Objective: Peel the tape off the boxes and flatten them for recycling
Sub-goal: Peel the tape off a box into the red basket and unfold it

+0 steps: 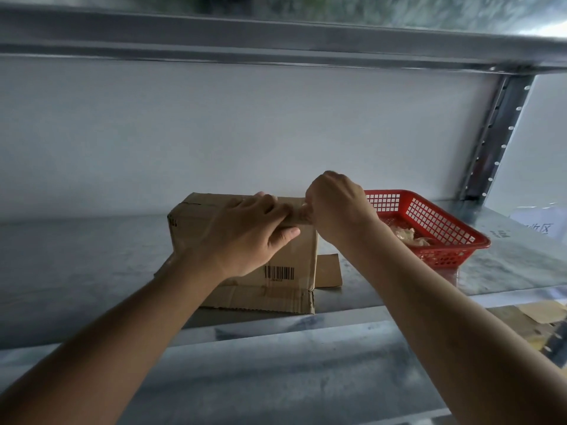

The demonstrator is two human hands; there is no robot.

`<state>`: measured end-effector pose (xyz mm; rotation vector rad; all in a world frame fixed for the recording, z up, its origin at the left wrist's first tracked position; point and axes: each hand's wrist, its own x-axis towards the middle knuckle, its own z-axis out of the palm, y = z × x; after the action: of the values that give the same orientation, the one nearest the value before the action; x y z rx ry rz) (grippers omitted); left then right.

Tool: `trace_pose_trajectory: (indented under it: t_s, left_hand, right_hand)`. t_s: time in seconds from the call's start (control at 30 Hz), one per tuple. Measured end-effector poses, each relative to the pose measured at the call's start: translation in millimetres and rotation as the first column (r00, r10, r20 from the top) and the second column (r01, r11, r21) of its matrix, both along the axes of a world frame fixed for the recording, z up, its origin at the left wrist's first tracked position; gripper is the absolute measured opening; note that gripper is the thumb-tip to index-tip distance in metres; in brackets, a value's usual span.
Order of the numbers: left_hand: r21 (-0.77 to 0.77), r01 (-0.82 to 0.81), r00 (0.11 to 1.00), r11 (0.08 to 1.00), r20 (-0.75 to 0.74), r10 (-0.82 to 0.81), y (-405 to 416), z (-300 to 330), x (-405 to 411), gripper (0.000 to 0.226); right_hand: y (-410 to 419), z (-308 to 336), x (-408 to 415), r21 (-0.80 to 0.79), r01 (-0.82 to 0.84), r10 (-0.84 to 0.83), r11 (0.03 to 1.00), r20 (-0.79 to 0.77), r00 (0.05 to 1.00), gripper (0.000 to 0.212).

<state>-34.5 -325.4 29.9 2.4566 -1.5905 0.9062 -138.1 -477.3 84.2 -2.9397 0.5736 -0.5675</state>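
Your box (245, 240) stood upright on the metal shelf (92, 256), barcode face toward you, bottom flaps already splayed out flat along its base, so the underside looked untaped and opened. Your left hand (245, 234) was clamped over the top front edge, fingers lying across the top and thumb down the front face, steadying the box. Your right hand (337, 207) was bunched at the top right corner, fingers curled in as if pinching a tape end there; the tape itself could not be made out, so I could not tell whether it had lifted. Just right of the box sat a red basket (435, 219) with crumpled pale scraps in it, possibly tape already peeled. Judged: bottom done, top seam in progress, flattening not yet begun. Flat cardboard (540, 314) showed at lower right, possibly finished boxes.
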Motion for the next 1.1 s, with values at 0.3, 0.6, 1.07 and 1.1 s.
trace_pose_trajectory:
  t_s: [0.3, 0.6, 1.07, 1.1]
  left_hand:
    - [0.066, -0.039, 0.987, 0.997, -0.156, 0.049, -1, 3, 8, 0.064]
    - [0.063, -0.018, 0.975, 0.998, -0.221, 0.032, -4, -3, 24, 0.069]
    - [-0.003, 0.001, 0.975, 1.0, -0.22, -0.001, -6, -9, 24, 0.072]
    - [-0.004, 0.0, 0.976, 1.0, -0.219, 0.0, -6, -9, 23, 0.071]
  right_hand:
    - [-26, -4, 2, 0.667, -0.185, -0.044, 0.722, 0.311, 0.949, 0.014]
    - [-48, -25, -24, 0.857, -0.401, -0.095, 0.323, 0.451, 0.887, 0.01]
    - [-44, -62, 7, 0.599, -0.21, -0.148, 0.773, 0.491, 0.859, 0.02]
    - [-43, -63, 9, 0.601, -0.222, -0.153, 0.768, 0.509, 0.847, 0.023]
